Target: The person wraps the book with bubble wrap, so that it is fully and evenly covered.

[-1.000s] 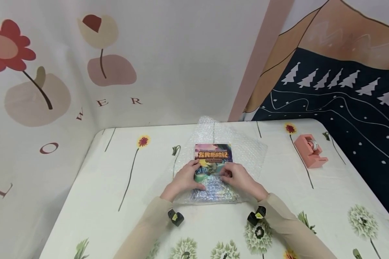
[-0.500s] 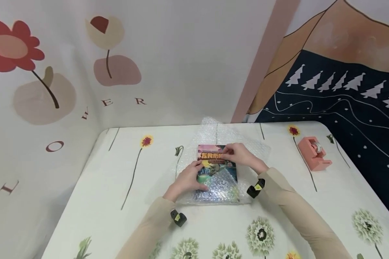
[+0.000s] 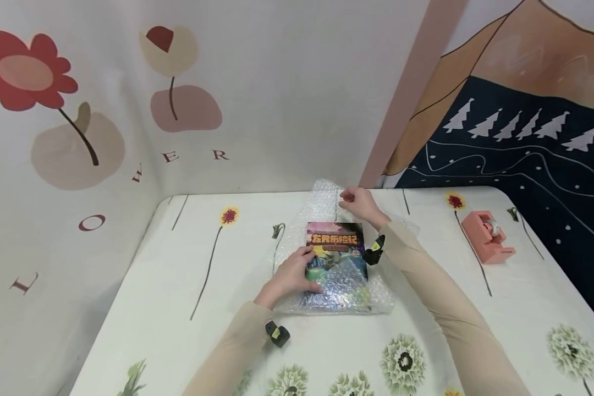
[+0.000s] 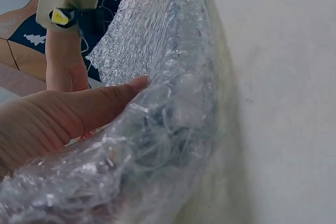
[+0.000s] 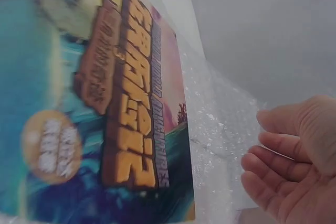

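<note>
A colourful book (image 3: 337,242) with big orange Chinese characters on its cover lies on a sheet of bubble wrap (image 3: 323,201). A folded-up flap of the wrap covers the book's lower part. My left hand (image 3: 292,273) rests on the left side of book and flap, thumb stretched over the wrap; in the left wrist view the thumb (image 4: 100,106) presses the bubble wrap. Beyond the book's top edge, my right hand (image 3: 360,202) hovers by the wrap's far end. Its fingers are loosely bent and hold nothing in the right wrist view, apart from the wrap.
A pink tape dispenser (image 3: 486,236) with a roll of clear tape stands at the right of the table. The table is covered by a white flowered cloth (image 3: 213,341). Printed curtains hang behind and at both sides.
My right hand has moved from the folded flap, up across the book's title, to the far end of the bubble wrap. My left hand has stayed on the book and flap.
</note>
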The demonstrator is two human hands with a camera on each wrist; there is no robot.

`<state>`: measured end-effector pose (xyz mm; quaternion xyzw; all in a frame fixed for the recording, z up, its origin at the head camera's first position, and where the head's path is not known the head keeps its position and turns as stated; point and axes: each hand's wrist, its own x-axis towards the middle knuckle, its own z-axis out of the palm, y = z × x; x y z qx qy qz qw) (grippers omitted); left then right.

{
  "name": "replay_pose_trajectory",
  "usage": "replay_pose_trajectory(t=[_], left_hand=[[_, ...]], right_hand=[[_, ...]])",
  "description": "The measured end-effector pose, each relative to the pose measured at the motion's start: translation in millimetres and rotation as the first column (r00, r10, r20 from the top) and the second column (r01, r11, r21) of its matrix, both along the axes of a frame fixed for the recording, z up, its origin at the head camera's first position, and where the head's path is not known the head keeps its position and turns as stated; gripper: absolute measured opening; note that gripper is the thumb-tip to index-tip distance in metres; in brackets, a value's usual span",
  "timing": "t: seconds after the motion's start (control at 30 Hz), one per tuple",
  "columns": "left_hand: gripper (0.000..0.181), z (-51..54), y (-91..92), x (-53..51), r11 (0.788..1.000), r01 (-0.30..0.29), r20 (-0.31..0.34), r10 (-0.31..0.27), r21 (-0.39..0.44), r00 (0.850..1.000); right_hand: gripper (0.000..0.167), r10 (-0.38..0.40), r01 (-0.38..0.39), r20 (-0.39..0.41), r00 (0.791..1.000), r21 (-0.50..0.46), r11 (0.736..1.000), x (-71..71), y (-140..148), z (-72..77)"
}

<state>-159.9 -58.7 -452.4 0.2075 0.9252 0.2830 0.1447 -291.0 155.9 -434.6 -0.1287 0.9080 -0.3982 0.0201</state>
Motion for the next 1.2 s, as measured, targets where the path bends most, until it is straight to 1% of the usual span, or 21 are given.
replay_pose_trajectory(t=[0.13,0.33,0.43,0.67,0.8,0.9,1.0,1.07,1.13,1.2], left_hand=[[0.091,-0.5,-0.1,0.6,1.0,0.01,-0.011,-0.01,-0.004,1.0],[0.092,-0.8,-0.2,0.4,1.0,0.012,-0.017,-0.012,-0.007,1.0],[0.091,-0.3,-0.5,0.5,1.0,0.011,-0.018,-0.011,-0.004,1.0],[0.092,0.0,-1.0,0.2,1.0,0.003,-0.009,-0.003,-0.002,1.0],[0.093,-0.6,-1.0,0.4,1.0,0.002,-0.012,-0.002,-0.007,1.0],[0.094,-0.9,-1.0,0.8,1.0,0.005,-0.015,-0.005,-0.015,1.0],[0.094,-0.5,-1.1,1.1,1.0,0.005,-0.011,-0.005,-0.017,1.0],[0.094,-0.4,-1.2,1.2,1.0,0.005,-0.01,-0.005,-0.019,1.0],[0.094,-0.5,-1.1,1.2,1.0,0.005,-0.011,-0.006,-0.019,1.0],[0.094,-0.5,-1.2,1.4,1.0,0.003,-0.009,-0.003,-0.021,1.0]], right_hand=[[0.032,-0.04,0.04,0.037,0.998,0.004,0.999,-8.3,-5,0.4],[0.04,-0.091,0.091,0.087,0.992,0.007,0.996,-17.0,-9,-1.8],[0.042,-0.107,0.105,0.095,0.99,0.024,0.994,-20.3,-10,-2.6],[0.049,-0.097,0.089,0.103,0.99,0.077,0.993,-26.2,-11,-0.7],[0.05,-0.09,0.08,0.108,0.99,0.094,0.992,-28.6,-11,0.5],[0.048,-0.102,0.093,0.098,0.99,0.1,0.991,-27.5,-12,2.8],[0.043,-0.131,0.124,0.064,0.989,0.105,0.987,-23.8,-14,5.9],[0.039,-0.146,0.142,0.039,0.989,0.092,0.986,-19.7,-16,8.6],[0.036,-0.144,0.143,0.008,0.99,0.079,0.987,-14.8,-16,10.6],[0.032,-0.124,0.125,-0.023,0.992,0.064,0.99,-9.3,-16,12.8]])
